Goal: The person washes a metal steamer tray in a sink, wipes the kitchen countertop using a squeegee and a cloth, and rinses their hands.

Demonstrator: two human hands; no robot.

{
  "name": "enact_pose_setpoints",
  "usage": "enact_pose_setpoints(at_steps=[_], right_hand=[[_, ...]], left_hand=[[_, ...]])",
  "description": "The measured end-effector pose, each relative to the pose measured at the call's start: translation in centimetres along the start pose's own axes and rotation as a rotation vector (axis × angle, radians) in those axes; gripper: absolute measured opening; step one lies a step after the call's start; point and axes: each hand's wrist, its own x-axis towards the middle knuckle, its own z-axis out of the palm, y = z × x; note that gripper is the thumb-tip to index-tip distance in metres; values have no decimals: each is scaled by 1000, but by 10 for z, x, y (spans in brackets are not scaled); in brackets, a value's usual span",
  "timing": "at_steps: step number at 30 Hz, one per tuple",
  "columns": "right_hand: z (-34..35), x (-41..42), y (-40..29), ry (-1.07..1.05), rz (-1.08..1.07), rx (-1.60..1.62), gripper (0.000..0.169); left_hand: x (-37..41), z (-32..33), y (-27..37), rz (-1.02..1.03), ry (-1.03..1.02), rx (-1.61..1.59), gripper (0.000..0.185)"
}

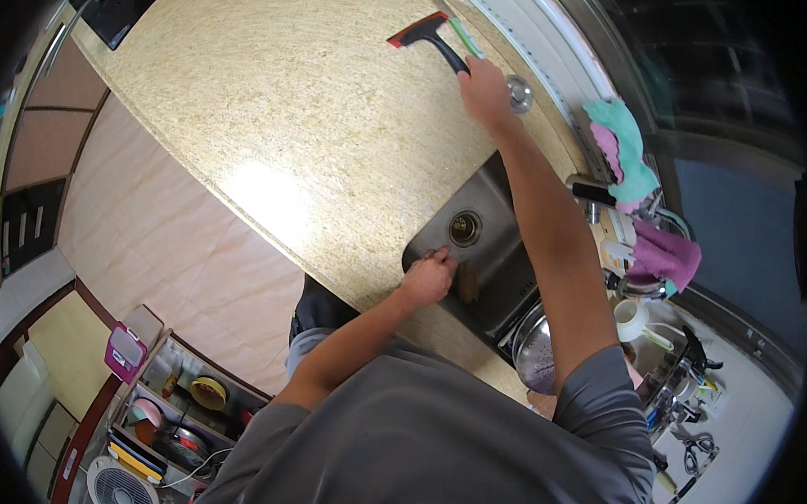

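At the far right of the counter, my right hand (486, 93) is closed around the end of a squeegee's black handle (445, 51). The squeegee's head has red edges and lies close to the countertop (249, 110). Right beside it, a knife with a green handle (465, 38) rests along the back edge, close to my fingers. My left hand (430, 278) is at the near rim of the stainless steel sink (498, 261), its fingertips over the basin near the drain (464, 228). Whether those fingers hold anything is hidden. A brownish patch (469, 281) shows inside the basin.
A metal drain stopper (519, 94) sits beside my right wrist. Behind the sink are a faucet (593, 193), a teal cloth (625, 148) and a purple cloth (663, 254). A steel colander (535, 351) stands at the sink's right end. Scissors (694, 449) lie farther right.
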Motion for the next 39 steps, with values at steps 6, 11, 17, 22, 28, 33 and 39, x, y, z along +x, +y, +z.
enact_pose_setpoints(at_steps=[6, 11, 17, 22, 28, 33, 39], right_hand=[[3, 40, -35, -259, 159, -134, 30], [11, 64, -85, -224, 28, 224, 29], [17, 58, -111, -274, -29, 271, 39], [-4, -28, -63, -225, 21, 226, 35], [-53, -167, -3, -242, 95, 238, 42], [-78, -263, 40, -186, 171, 200, 42], [-36, -360, 102, 58, 460, 328, 38]], left_hand=[[3, -1, -1, -27, -40, -93, 25], [-1, 6, -4, -17, 20, -101, 24], [1, 9, -3, -34, 3, 4, 22], [3, 7, 4, -62, -4, 53, 21], [2, 7, 7, -38, 34, 195, 24], [2, 9, 10, -83, -18, 243, 30], [5, 15, 16, -46, 4, 258, 29]])
